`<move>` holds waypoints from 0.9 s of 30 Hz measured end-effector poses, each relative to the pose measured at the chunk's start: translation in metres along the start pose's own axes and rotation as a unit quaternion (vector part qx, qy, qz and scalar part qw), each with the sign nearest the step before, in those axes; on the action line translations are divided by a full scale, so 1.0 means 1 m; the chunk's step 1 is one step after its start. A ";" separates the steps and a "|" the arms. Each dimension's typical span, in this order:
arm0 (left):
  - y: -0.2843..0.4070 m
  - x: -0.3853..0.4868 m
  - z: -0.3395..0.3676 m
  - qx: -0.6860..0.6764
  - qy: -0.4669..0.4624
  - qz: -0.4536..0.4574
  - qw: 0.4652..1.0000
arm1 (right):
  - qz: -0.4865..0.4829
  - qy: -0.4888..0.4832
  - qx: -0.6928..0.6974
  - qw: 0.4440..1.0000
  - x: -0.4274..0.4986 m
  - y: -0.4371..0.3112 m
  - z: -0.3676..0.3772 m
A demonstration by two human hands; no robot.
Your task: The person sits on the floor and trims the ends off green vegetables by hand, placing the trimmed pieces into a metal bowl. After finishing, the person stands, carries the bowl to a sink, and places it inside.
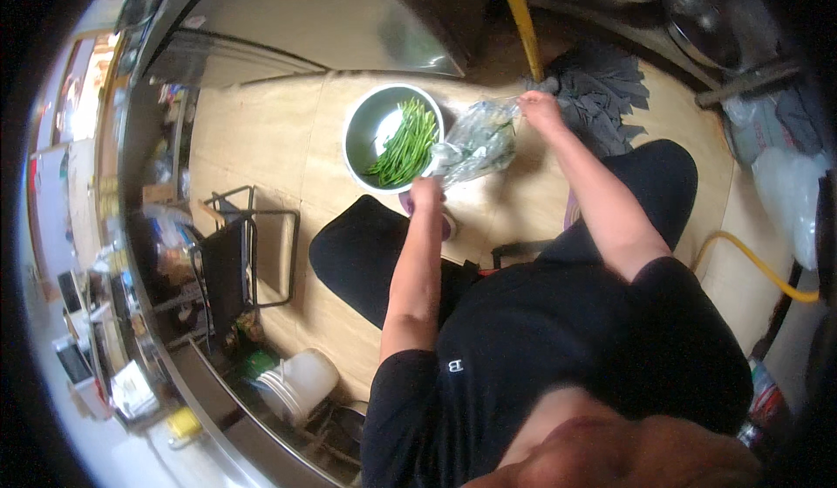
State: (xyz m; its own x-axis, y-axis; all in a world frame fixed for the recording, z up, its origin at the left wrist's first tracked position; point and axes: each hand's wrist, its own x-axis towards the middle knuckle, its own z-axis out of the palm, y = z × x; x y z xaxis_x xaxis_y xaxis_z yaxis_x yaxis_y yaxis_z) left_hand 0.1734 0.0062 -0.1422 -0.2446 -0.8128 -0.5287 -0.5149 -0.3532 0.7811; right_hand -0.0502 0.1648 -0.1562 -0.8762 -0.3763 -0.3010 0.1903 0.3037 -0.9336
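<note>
A clear plastic bag (480,138) is stretched between my two hands, with some green showing faintly through it. My left hand (426,191) grips the bag's near left end, close to the rim of a round basin. The bag's far right corner is pinched in my right hand (540,107). Long green vegetable stalks (410,144) lie in a heap on the right side of the basin (361,122), which has a white rim and stands on the floor. Against that rim rests the left edge of the bag. Exactly what the bag contains is hard to tell.
A dark cloth (598,92) lies on the floor beyond my right hand, by a yellow pole (520,20). To the left stands a folding chair (225,265) with a black frame. A white bucket (307,380) sits below it. A yellow hose (752,265) curves at right.
</note>
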 end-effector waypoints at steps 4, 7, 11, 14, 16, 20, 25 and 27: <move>-0.014 0.006 0.007 -0.139 -0.007 -0.113 0.984 | 0.046 0.010 0.156 0.987 -0.029 -0.053 -0.021; 0.000 0.014 0.013 -0.085 0.001 -0.029 0.996 | -0.039 -0.058 0.025 0.997 -0.027 -0.071 -0.030; 0.052 -0.030 0.020 -0.243 0.003 0.017 0.970 | -0.041 -0.058 0.105 0.992 -0.036 -0.092 -0.050; 0.046 -0.014 0.012 -0.301 -0.073 0.169 0.936 | -0.043 -0.090 0.063 0.993 -0.036 -0.091 -0.035; 0.056 -0.030 0.027 -0.322 -0.134 0.134 0.928 | -0.028 -0.139 -0.008 0.990 -0.051 -0.102 -0.022; 0.051 -0.036 0.042 -0.238 -0.206 0.181 0.931 | -0.092 -0.269 -0.078 0.955 -0.076 -0.065 0.030; 0.021 -0.037 0.043 -0.227 -0.241 0.061 0.942 | -0.090 -0.361 -0.297 0.879 -0.102 -0.039 0.063; 0.003 -0.025 0.040 -0.178 -0.200 -0.039 0.963 | -0.101 -0.382 -0.219 0.892 -0.117 -0.015 0.069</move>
State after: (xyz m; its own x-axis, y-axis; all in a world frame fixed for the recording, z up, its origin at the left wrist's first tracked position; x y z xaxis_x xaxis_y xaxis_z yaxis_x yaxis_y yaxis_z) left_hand 0.1448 0.0442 -0.1395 -0.5495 -0.5601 -0.6199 -0.2482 -0.5991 0.7613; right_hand 0.0798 0.1440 -0.1207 -0.2841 -0.8983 -0.3351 -0.2750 0.4112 -0.8691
